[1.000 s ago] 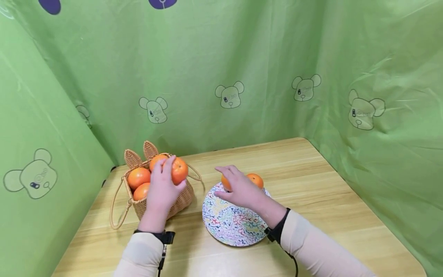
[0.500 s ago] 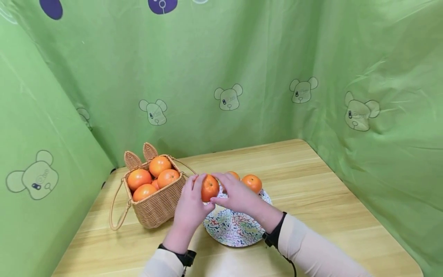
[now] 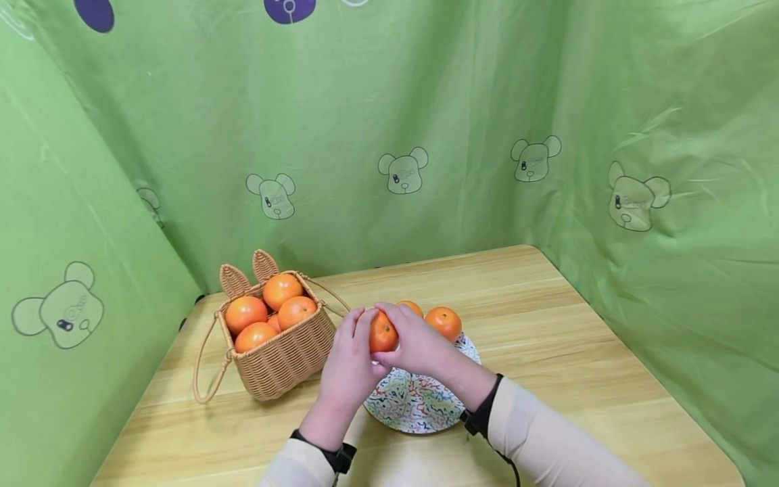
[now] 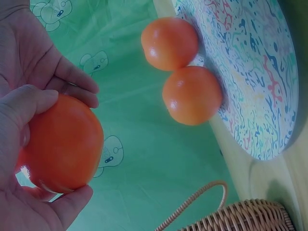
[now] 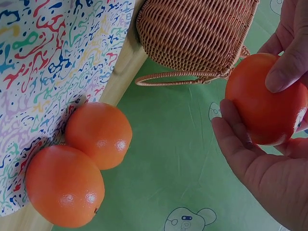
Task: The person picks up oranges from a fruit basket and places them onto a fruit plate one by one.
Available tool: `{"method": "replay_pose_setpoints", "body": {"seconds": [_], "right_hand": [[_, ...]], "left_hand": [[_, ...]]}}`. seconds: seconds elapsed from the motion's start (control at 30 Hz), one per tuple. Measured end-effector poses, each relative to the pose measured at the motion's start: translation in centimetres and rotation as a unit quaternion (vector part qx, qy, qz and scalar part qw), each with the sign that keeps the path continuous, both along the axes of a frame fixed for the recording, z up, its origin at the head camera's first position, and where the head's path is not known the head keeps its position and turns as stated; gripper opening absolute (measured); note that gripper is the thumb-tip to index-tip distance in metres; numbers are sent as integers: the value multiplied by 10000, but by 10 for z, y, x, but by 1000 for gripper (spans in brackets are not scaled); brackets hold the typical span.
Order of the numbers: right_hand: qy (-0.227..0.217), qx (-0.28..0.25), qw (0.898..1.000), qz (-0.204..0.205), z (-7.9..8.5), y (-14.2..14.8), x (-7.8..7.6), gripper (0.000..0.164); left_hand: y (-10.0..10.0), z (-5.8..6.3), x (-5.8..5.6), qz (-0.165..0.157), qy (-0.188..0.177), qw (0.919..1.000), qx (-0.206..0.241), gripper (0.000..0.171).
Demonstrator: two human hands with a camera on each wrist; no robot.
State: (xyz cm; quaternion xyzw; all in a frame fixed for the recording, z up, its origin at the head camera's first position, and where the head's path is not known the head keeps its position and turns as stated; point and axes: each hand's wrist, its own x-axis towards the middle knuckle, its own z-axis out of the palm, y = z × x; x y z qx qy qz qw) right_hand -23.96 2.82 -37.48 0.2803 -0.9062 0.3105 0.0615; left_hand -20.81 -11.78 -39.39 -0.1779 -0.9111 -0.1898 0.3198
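Observation:
In the head view an orange is held up over the left part of a round, colourfully patterned plate. My left hand grips it from the left, and my right hand curls around its right side. Both wrist views show fingers and thumb pressed to the skin of this orange. Two more oranges sit side by side at the plate's far edge; one orange shows fully, while the other orange is partly hidden behind my right hand.
Left of the plate stands a wicker basket with two ear shapes, side handles and several oranges inside. It rests on a wooden table. A green curtain with bear prints hangs behind and along both sides.
My left hand has carried an orange from over the basket rightward to the plate. My right hand, earlier holding nothing near the plate's oranges, now grips the carried orange too.

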Motion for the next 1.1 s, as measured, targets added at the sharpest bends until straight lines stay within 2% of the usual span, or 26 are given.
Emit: {"method": "replay_pose_setpoints", "body": {"seconds": [0.17, 0.3, 0.47, 0.63, 0.87, 1.1], "right_hand": [[-355, -193, 9991, -158, 0, -2, -3, 78], [-564, -285, 9969, -466, -6, -4, -13, 77], [-725, 43, 9942, -793, -20, -8, -28, 80], [-883, 481, 9921, -747, -39, -13, -38, 83], [-763, 940, 9904, -666, -60, -24, -46, 84], [-467, 1343, 9874, -688, -70, -28, -51, 81]], "left_hand": [[-7, -2, 0, -97, -319, 9994, 122, 77], [-18, -2, 0, 11, -600, 9978, 265, 79], [-32, 1, -1, 217, -669, 9963, 491, 74], [-39, 2, 0, 197, -572, 9958, 688, 70], [-42, -5, 5, 215, -836, 9926, 855, 66], [-45, -9, 6, 197, -851, 9923, 881, 63]]}}
